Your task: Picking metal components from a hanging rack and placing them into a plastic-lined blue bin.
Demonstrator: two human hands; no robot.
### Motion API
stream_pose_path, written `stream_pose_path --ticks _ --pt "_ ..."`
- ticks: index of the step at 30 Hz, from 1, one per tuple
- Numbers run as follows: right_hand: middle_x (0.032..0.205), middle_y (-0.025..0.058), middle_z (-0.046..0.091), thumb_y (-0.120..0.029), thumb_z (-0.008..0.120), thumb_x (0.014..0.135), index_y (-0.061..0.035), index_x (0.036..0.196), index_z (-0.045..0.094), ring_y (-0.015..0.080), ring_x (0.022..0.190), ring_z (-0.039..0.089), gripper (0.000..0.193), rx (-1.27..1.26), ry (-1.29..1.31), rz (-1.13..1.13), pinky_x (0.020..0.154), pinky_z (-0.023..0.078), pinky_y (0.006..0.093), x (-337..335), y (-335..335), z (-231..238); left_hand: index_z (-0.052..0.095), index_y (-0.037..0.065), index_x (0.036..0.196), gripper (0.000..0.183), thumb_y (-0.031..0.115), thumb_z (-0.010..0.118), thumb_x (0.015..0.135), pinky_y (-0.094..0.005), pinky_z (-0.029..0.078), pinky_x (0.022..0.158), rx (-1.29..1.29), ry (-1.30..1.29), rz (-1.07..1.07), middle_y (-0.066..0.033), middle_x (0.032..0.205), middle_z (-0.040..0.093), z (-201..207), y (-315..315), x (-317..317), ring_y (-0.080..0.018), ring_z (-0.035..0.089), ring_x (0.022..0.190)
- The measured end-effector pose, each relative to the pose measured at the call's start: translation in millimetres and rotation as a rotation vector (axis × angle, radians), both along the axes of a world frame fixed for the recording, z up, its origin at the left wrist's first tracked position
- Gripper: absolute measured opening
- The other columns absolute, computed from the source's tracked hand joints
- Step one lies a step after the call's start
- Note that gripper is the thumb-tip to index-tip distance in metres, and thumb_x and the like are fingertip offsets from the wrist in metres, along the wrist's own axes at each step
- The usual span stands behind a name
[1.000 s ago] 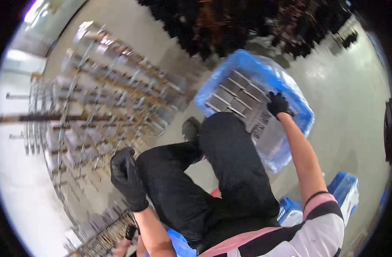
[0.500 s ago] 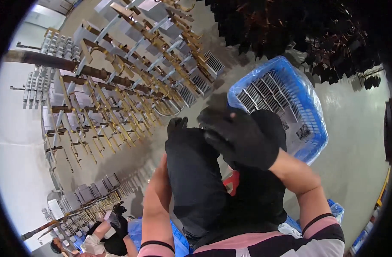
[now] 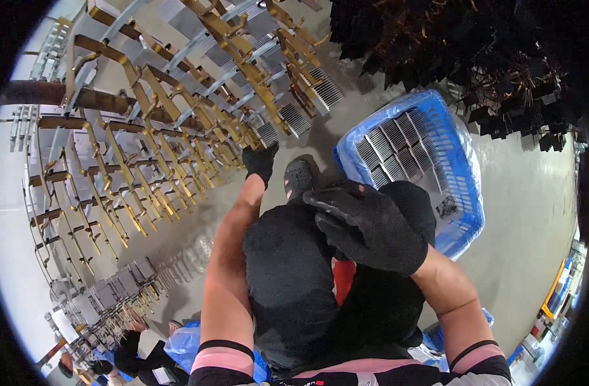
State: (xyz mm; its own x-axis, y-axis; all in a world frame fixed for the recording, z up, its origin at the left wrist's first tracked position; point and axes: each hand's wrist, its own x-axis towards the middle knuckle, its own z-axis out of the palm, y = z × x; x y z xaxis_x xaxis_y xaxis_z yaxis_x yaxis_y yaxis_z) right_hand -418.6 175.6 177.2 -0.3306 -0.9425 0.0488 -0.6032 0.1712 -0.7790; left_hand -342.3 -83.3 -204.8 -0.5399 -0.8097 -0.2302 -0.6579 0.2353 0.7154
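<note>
Left hand (image 3: 261, 161), black glove, is out at the near lower end of a brass-coloured hook rack (image 3: 236, 42), fingertips right by a grey finned part (image 3: 267, 134) hanging there. Can't tell if it's pinching or just touching — fingers hidden by the glove's own back. Right hand (image 3: 371, 225), same glove, hovers over the thighs: fingers loosely extended and parted, nothing visible in it.

More finned parts (image 3: 397, 145) sit in rows in a blue basket (image 3: 478, 186), ahead and to the right, lined with clear plastic. Grey plates and finned pieces hang along the rack, upper left. Dark clustered pieces (image 3: 429, 38) hang upper right. One shoe (image 3: 299, 177) shows on the grey floor (image 3: 519, 186) between rack and basket — red object (image 3: 343, 282) between the legs. Second rack (image 3: 111, 293) at lower left, co-worker (image 3: 146, 357) beside it.
</note>
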Motion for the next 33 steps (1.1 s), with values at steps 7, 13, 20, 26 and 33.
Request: stream_pose_path --ticks 7,13,20,26,33 --pt "0.106 0.0161 0.070 -0.014 0.070 0.086 -0.0073 0.123 0.067 0.0319 0.084 0.070 0.037 0.022 0.069 -0.032 0.071 0.055 0.0360 -10.1 -1.8 1.3 0.065 -0.003 0.110 0.067 0.050 0.083 0.073 -0.0458 0.052 0.068 -0.331 -0.182 0.023 -0.0217 0.083 0.070 -12.3 19.3 -19.9 -0.0393 0.067 0.076" --pt "0.104 0.0157 0.070 -0.016 0.070 0.087 -0.0072 0.122 0.067 0.0306 0.077 0.071 0.036 -0.060 -0.013 -0.014 0.068 0.055 0.0346 -2.1 -7.2 12.7 0.067 -0.002 0.106 0.054 0.045 0.078 0.082 -0.0424 0.048 0.071 0.194 0.321 0.033 -0.0172 0.074 0.065 4.6 -8.3 26.8 -0.0311 0.062 0.075" --pt "0.110 0.0186 0.067 -0.016 0.068 0.089 -0.0050 0.123 0.064 0.0339 0.090 0.068 0.036 -0.115 -0.131 -0.047 0.078 0.054 0.0392 3.6 -6.5 7.9 0.062 0.004 0.075 0.033 0.032 0.077 0.086 -0.0370 0.044 0.058 -0.501 0.300 -0.427 -0.0076 0.062 0.054 25.2 15.9 101.5 -0.0191 0.053 0.062" --pt "0.113 0.0234 0.065 -0.015 0.066 0.091 -0.0033 0.123 0.061 0.0405 0.104 0.063 0.035 -0.259 -0.015 -0.047 0.088 0.052 0.0458 5.6 4.3 -4.2 0.057 0.004 0.086 0.016 0.012 0.071 0.089 -0.0306 0.045 0.070 -0.043 0.127 0.101 -0.0023 0.075 0.052 124.4 93.4 185.3 -0.0118 0.050 0.076" --pt "0.115 0.0243 0.065 -0.027 0.068 0.090 -0.0036 0.126 0.059 0.0411 0.107 0.063 0.045 -0.384 -0.001 -0.303 0.092 0.052 0.0451 13.0 19.5 -21.4 0.056 0.002 0.093 0.018 0.014 0.069 0.093 -0.0330 0.051 0.079 0.039 0.398 0.417 -0.0048 0.096 0.058 263.9 117.2 228.8 -0.0146 0.058 0.088"
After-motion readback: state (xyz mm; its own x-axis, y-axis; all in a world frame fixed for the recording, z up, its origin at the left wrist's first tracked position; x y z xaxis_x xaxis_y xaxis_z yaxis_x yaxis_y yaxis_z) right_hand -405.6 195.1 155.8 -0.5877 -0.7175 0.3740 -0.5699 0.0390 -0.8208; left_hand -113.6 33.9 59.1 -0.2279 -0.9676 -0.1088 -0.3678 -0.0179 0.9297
